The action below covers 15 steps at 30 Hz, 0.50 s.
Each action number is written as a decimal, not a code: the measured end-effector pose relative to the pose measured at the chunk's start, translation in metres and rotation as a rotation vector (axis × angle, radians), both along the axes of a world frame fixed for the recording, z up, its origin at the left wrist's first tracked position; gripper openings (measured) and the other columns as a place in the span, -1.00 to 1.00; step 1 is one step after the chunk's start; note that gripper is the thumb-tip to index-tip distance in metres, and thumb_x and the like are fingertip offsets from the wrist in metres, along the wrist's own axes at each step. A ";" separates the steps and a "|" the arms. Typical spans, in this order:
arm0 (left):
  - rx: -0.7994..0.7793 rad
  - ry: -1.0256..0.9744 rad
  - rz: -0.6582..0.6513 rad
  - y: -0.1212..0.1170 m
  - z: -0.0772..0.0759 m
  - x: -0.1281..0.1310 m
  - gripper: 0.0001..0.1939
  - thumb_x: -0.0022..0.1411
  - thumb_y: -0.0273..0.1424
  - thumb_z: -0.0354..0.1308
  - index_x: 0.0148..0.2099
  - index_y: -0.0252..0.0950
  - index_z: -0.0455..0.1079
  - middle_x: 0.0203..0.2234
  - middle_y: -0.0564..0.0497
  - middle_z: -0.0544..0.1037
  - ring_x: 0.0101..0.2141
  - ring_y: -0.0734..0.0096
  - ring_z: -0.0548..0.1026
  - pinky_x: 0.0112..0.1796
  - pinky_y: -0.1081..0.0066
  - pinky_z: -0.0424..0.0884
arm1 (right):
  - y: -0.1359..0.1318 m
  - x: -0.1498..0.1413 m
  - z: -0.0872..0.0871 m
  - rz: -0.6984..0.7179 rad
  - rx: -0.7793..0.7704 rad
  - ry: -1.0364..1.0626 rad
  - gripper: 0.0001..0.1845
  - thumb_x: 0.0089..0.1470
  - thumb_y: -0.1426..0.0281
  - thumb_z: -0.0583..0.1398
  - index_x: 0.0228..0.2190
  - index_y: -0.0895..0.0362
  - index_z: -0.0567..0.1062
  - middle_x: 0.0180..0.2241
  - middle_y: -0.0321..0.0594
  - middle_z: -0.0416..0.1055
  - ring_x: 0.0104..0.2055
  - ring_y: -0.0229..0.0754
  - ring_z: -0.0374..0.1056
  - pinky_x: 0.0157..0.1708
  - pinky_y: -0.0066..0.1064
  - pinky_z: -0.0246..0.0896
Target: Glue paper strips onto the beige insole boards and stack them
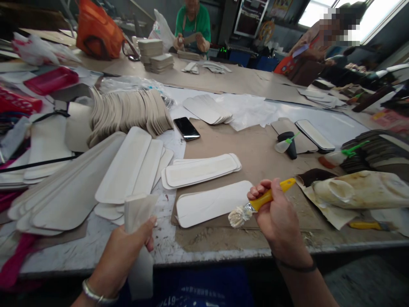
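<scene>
My left hand [128, 247] grips a whitish strip-shaped piece [140, 273], held upright at the table's front edge; the strip looks folded or doubled at its top. In my right hand [276, 213] is a paintbrush [266, 197] with a yellow handle, its bristles [238, 216] clotted with a cream-coloured paste and pointing left. Just left of the brush lies a white rounded panel [211, 202] on brown board. Behind that panel rests a small stack of similar panels [201, 169]. More long white panels [124, 166] fan out beyond my left hand.
A black phone [187, 128] lies mid-table near a long row of curved beige pieces [131, 113]. At right are a stained plastic container [361, 189], another yellow-handled brush [367, 225] and a small bottle with a green tip [284, 145]. Two people [192, 30] work across the table.
</scene>
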<state>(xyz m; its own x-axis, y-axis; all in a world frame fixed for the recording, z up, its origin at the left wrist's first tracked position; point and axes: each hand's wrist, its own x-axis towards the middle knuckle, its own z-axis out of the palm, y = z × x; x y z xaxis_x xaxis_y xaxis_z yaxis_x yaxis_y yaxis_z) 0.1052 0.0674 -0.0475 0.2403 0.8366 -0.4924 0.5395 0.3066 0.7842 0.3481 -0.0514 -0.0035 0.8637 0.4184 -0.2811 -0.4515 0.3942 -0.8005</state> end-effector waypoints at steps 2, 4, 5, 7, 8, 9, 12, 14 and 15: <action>-0.056 -0.058 0.033 0.001 0.004 0.000 -0.54 -0.08 0.01 0.20 -0.68 -0.23 0.23 -0.79 0.10 0.31 -0.64 0.40 0.27 -0.54 0.42 0.21 | -0.002 -0.001 0.000 0.004 0.004 -0.005 -0.62 -0.07 0.13 0.32 -0.55 0.19 0.40 -0.62 -0.37 0.24 -0.55 -0.36 0.18 -0.54 -0.56 0.18; -0.086 -0.077 0.063 -0.001 0.008 -0.002 -0.55 -0.09 0.00 0.22 -0.66 -0.24 0.24 -0.81 0.12 0.30 -0.66 0.43 0.24 -0.55 0.43 0.18 | -0.004 -0.001 0.001 0.010 0.006 -0.010 -0.61 -0.06 0.12 0.31 -0.56 0.18 0.40 -0.62 -0.38 0.24 -0.56 -0.37 0.18 -0.55 -0.56 0.18; -0.109 -0.085 0.061 -0.002 0.011 -0.003 -0.55 -0.09 0.00 0.22 -0.67 -0.24 0.22 -0.81 0.12 0.28 -0.67 0.45 0.22 -0.57 0.44 0.16 | -0.005 -0.001 0.001 0.014 0.006 -0.013 -0.61 -0.06 0.11 0.31 -0.56 0.18 0.40 -0.62 -0.38 0.23 -0.56 -0.37 0.18 -0.55 -0.56 0.18; -0.155 -0.092 0.041 -0.005 0.016 -0.005 -0.54 -0.09 -0.03 0.23 -0.71 -0.25 0.20 -0.80 0.13 0.26 -0.67 0.48 0.20 -0.57 0.45 0.13 | -0.007 -0.002 0.003 0.021 0.005 -0.022 -0.61 -0.04 0.10 0.29 -0.56 0.18 0.40 -0.62 -0.38 0.23 -0.56 -0.37 0.18 -0.55 -0.55 0.18; -0.170 -0.106 0.035 -0.006 0.018 -0.005 -0.58 -0.09 -0.06 0.24 -0.67 -0.26 0.25 -0.80 0.14 0.26 -0.66 0.48 0.20 -0.56 0.46 0.14 | -0.007 -0.002 0.003 0.025 0.003 -0.027 -0.61 -0.03 0.10 0.28 -0.56 0.17 0.40 -0.61 -0.38 0.22 -0.56 -0.37 0.18 -0.55 -0.55 0.18; -0.180 -0.128 0.033 -0.008 0.020 -0.006 -0.65 -0.10 -0.10 0.25 -0.59 -0.28 0.35 -0.79 0.15 0.27 -0.64 0.46 0.21 -0.54 0.46 0.16 | -0.008 -0.003 0.004 0.030 -0.001 -0.032 -0.61 -0.02 0.09 0.27 -0.56 0.17 0.40 -0.61 -0.38 0.22 -0.56 -0.36 0.18 -0.55 -0.55 0.18; -0.220 -0.184 0.057 -0.011 0.025 -0.005 -0.47 -0.11 -0.17 0.26 -0.08 -0.34 0.42 -0.78 0.20 0.28 -0.62 0.42 0.23 -0.50 0.44 0.20 | -0.009 -0.008 0.006 0.052 -0.011 -0.055 -0.61 -0.04 0.10 0.29 -0.56 0.16 0.39 -0.62 -0.38 0.22 -0.57 -0.36 0.17 -0.56 -0.54 0.17; -0.249 -0.211 0.066 -0.013 0.027 -0.004 -0.33 -0.10 -0.16 0.27 0.05 -0.39 0.34 -0.77 0.20 0.27 -0.63 0.45 0.21 -0.53 0.45 0.17 | -0.010 -0.012 0.007 0.091 -0.016 -0.080 -0.62 -0.11 0.11 0.33 -0.56 0.15 0.39 -0.63 -0.39 0.22 -0.57 -0.36 0.17 -0.57 -0.55 0.16; -0.258 -0.227 0.072 -0.013 0.028 -0.003 -0.31 -0.10 -0.14 0.28 0.05 -0.41 0.33 -0.76 0.20 0.26 -0.63 0.48 0.21 -0.55 0.47 0.15 | -0.010 -0.014 0.007 0.121 -0.023 -0.096 -0.62 -0.15 0.12 0.35 -0.56 0.15 0.39 -0.64 -0.40 0.23 -0.58 -0.37 0.17 -0.57 -0.55 0.15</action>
<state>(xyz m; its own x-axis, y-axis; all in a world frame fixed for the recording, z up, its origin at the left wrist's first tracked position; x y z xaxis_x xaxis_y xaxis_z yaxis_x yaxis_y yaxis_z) 0.1019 0.0543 -0.0200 0.3128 0.7101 -0.6308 0.3296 0.5417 0.7733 0.3343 -0.0616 0.0037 0.8306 0.5155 -0.2104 -0.4156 0.3226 -0.8504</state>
